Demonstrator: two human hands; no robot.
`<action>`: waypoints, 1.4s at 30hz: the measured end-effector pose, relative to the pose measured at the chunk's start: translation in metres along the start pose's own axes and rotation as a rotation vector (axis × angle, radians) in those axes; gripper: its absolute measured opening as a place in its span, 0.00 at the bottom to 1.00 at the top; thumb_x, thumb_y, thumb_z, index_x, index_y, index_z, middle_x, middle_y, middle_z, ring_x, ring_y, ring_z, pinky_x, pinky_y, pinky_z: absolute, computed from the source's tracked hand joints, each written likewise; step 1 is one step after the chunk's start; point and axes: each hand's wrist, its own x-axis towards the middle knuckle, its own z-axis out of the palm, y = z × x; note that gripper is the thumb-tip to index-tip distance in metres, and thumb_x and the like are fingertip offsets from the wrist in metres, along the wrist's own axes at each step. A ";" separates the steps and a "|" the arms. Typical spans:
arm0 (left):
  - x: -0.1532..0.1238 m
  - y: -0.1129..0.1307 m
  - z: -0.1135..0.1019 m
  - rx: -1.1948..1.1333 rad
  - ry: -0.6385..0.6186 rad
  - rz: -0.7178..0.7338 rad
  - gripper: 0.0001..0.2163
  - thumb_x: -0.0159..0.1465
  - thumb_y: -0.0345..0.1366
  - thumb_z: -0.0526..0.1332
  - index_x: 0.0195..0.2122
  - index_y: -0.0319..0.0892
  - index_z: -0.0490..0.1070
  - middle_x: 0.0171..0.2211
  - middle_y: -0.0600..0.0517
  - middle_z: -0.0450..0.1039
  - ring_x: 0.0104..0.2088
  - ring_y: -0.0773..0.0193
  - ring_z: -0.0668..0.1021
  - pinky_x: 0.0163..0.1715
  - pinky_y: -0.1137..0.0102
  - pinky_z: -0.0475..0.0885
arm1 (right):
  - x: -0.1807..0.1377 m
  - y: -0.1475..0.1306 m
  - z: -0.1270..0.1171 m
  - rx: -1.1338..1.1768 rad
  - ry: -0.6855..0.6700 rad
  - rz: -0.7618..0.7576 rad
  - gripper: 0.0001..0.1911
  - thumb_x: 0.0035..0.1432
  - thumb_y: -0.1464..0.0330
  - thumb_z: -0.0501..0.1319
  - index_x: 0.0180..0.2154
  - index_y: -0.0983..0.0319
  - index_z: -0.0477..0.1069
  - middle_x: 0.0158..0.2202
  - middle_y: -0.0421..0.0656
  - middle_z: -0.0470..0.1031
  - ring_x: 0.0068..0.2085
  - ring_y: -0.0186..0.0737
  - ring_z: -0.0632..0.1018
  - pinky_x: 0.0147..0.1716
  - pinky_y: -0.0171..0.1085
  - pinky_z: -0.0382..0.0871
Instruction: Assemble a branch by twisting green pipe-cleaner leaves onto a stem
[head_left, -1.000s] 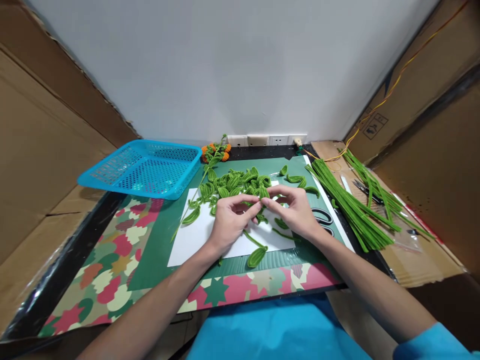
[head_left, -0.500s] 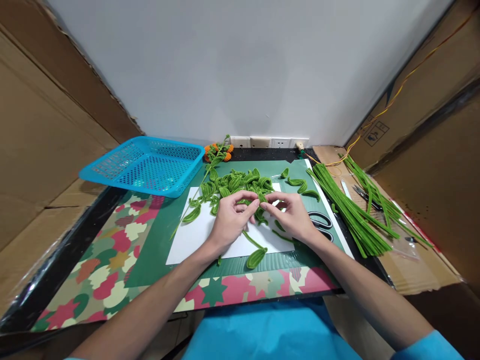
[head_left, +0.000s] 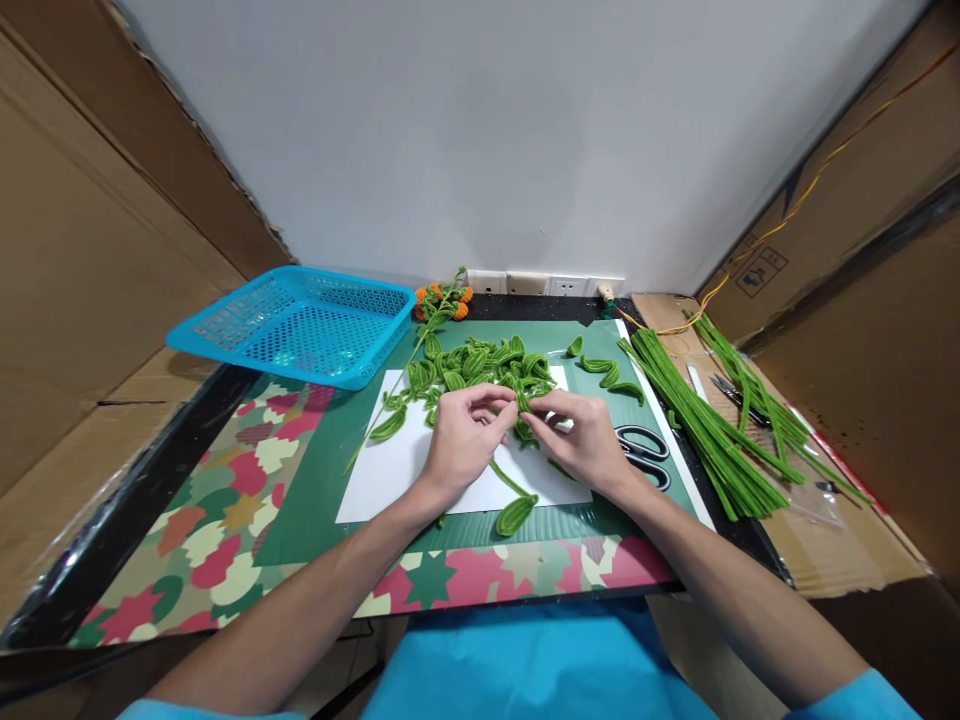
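As the right hand (head_left: 583,435) eases toward six o'clock, its grip unclear, the left hand (head_left: 463,435) still pinches the same leaf (head_left: 522,400).

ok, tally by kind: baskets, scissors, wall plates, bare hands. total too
Blue perforated basket: 1
Black-handled scissors: 1
Wall plates: 4
Bare hands, left hand and right hand: 2
Total: 8

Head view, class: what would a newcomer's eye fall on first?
Probably the bright blue basket, at back left. Next, the pile of green leaves at centre, just beyond the left hand and right hand, whose fingers pinch one leaf. Then the bundled green stems at right.
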 end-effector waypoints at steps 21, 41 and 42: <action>0.006 -0.002 -0.006 0.095 -0.066 0.009 0.11 0.60 0.39 0.71 0.40 0.38 0.85 0.33 0.46 0.85 0.27 0.61 0.81 0.24 0.72 0.75 | 0.000 0.001 -0.002 -0.043 -0.066 -0.019 0.10 0.67 0.69 0.64 0.35 0.60 0.84 0.29 0.42 0.81 0.28 0.37 0.78 0.30 0.35 0.70; 0.009 0.001 -0.008 -0.187 -0.138 -0.097 0.17 0.66 0.45 0.65 0.50 0.38 0.79 0.35 0.49 0.79 0.19 0.67 0.78 0.11 0.75 0.67 | 0.012 0.012 -0.011 0.610 -0.165 0.398 0.18 0.55 0.54 0.74 0.35 0.63 0.81 0.29 0.41 0.80 0.25 0.34 0.75 0.24 0.34 0.72; 0.009 0.001 -0.008 -0.199 -0.154 -0.094 0.18 0.67 0.45 0.65 0.51 0.39 0.78 0.36 0.49 0.79 0.20 0.67 0.79 0.11 0.76 0.68 | 0.013 0.013 -0.012 0.636 -0.170 0.413 0.19 0.54 0.53 0.75 0.35 0.63 0.81 0.29 0.41 0.79 0.25 0.33 0.74 0.24 0.33 0.72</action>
